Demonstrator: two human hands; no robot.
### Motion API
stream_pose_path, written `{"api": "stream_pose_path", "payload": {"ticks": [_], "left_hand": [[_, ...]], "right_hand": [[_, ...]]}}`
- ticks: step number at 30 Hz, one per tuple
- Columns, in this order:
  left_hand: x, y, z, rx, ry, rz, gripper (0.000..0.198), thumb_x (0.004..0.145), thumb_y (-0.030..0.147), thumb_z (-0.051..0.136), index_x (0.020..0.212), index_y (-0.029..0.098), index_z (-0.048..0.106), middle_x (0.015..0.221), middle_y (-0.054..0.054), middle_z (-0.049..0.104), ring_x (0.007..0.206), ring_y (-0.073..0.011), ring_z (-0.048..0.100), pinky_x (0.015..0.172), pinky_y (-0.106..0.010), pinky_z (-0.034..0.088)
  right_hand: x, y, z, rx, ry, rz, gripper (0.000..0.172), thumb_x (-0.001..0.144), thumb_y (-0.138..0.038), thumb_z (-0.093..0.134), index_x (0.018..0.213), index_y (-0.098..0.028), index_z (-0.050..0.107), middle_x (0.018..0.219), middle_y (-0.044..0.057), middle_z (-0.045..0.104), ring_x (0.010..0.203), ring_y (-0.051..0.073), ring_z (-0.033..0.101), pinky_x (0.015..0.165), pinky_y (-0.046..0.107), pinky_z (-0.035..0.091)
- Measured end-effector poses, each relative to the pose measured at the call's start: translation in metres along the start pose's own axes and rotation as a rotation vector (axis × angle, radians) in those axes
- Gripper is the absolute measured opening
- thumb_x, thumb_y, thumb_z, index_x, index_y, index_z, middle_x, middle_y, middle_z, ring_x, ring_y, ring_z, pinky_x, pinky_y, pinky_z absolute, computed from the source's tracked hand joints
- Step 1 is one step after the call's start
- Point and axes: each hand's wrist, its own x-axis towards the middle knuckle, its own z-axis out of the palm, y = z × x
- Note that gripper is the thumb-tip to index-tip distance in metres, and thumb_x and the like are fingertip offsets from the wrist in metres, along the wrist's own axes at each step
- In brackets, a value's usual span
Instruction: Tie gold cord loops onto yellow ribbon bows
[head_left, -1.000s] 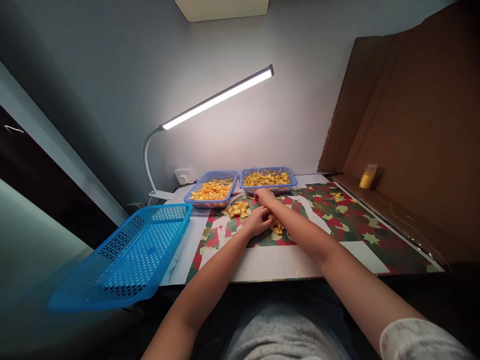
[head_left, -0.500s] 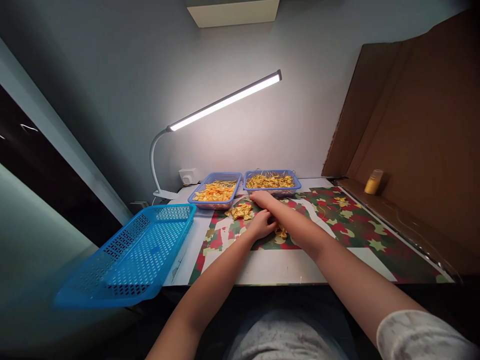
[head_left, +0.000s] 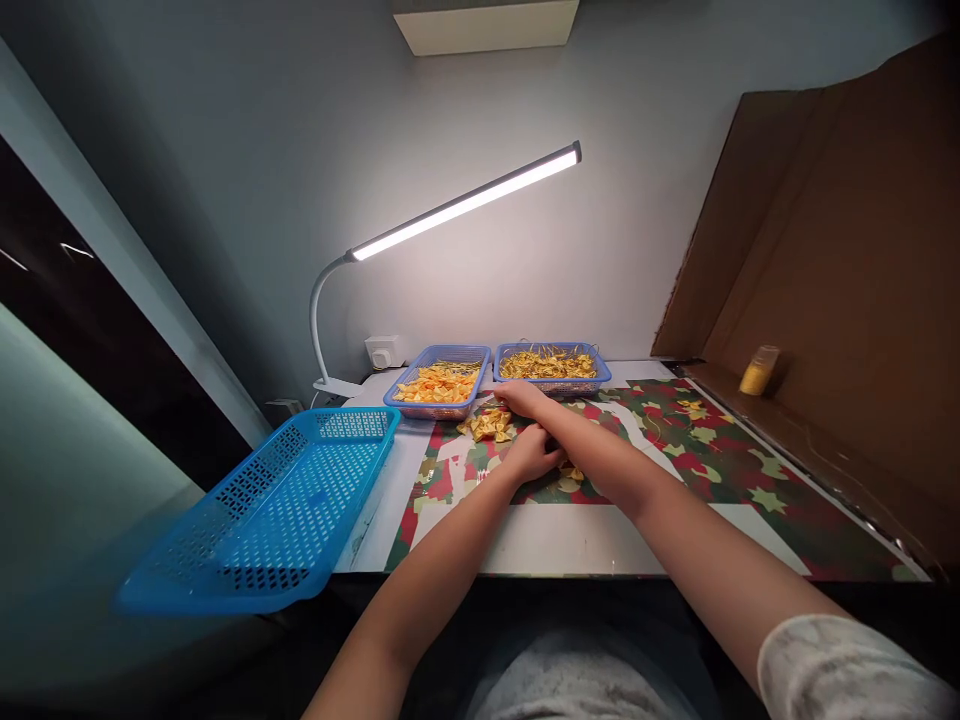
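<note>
My right hand (head_left: 519, 397) reaches across to the left, above a pile of gold bows (head_left: 489, 425) on the patterned sheet (head_left: 675, 440). Its fingertips are too small to make out. My left hand (head_left: 534, 455) lies lower, under my right forearm, with its fingers partly hidden. Beside it a gold bow (head_left: 572, 472) shows on the sheet. Behind the hands stand a blue-purple basket (head_left: 486, 372) of orange and gold pieces and a second one (head_left: 551, 388) full of gold ribbon pieces.
An empty bright blue basket (head_left: 300, 480) juts past the table's left edge. A lit lamp (head_left: 465, 203) arches over the back. Cardboard (head_left: 825, 230) stands at the right, near a yellow-filled jar (head_left: 757, 372). A few gold pieces (head_left: 693, 409) lie on the sheet's right part.
The whole view has shifted slightly, so the scene sits a little further right. My right hand has moved slightly left, closer to the bow pile. My left hand stays under the right forearm.
</note>
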Motion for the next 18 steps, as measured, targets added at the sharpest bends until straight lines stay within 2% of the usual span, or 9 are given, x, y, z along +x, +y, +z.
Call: {"api": "stream_pose_path", "payload": {"ticks": [2,4,9,13,18], "left_hand": [[0.002,-0.002,0.000,0.001,0.008,-0.021,0.013,0.072,0.015,0.060,0.081,0.013,0.068,0.086,-0.009,0.070,0.073,-0.0200,0.059,0.066,-0.029,0.045],[0.003,-0.004,0.000,-0.018,0.028,-0.053,0.009,0.073,0.020,0.060,0.073,0.014,0.067,0.077,-0.007,0.066,0.066,-0.0175,0.055,0.061,-0.028,0.042],[0.003,-0.005,-0.003,-0.148,0.079,-0.118,0.023,0.080,0.033,0.058,0.075,0.014,0.070,0.065,-0.002,0.063,0.059,-0.0145,0.051,0.056,-0.025,0.037],[0.003,-0.006,-0.004,-0.276,0.134,-0.163,0.034,0.081,0.044,0.058,0.066,0.014,0.069,0.060,-0.002,0.063,0.056,-0.0137,0.053,0.053,-0.024,0.039],[0.003,-0.009,-0.005,-0.438,0.217,-0.200,0.042,0.078,0.054,0.059,0.072,0.014,0.071,0.071,-0.005,0.069,0.063,-0.0165,0.061,0.055,-0.025,0.047]], "right_hand": [[-0.013,0.006,-0.004,0.056,0.120,0.015,0.006,0.086,-0.013,0.059,0.085,-0.013,0.065,0.089,0.005,0.068,0.084,0.016,0.063,0.079,0.031,0.051],[-0.033,0.015,-0.008,0.125,0.265,0.058,0.014,0.081,-0.006,0.053,0.080,-0.015,0.064,0.084,0.005,0.068,0.080,0.016,0.062,0.076,0.028,0.049],[-0.099,0.036,-0.013,0.298,0.563,0.225,0.020,0.084,-0.022,0.043,0.088,-0.016,0.061,0.078,0.006,0.066,0.068,0.018,0.062,0.062,0.028,0.049],[-0.132,0.034,-0.012,0.438,0.594,0.250,0.024,0.084,-0.035,0.047,0.088,-0.018,0.062,0.075,0.005,0.067,0.062,0.018,0.061,0.056,0.028,0.049],[-0.138,0.017,-0.008,0.563,0.507,0.189,0.021,0.076,-0.038,0.059,0.085,-0.020,0.066,0.076,0.003,0.069,0.066,0.017,0.062,0.059,0.028,0.049]]}}
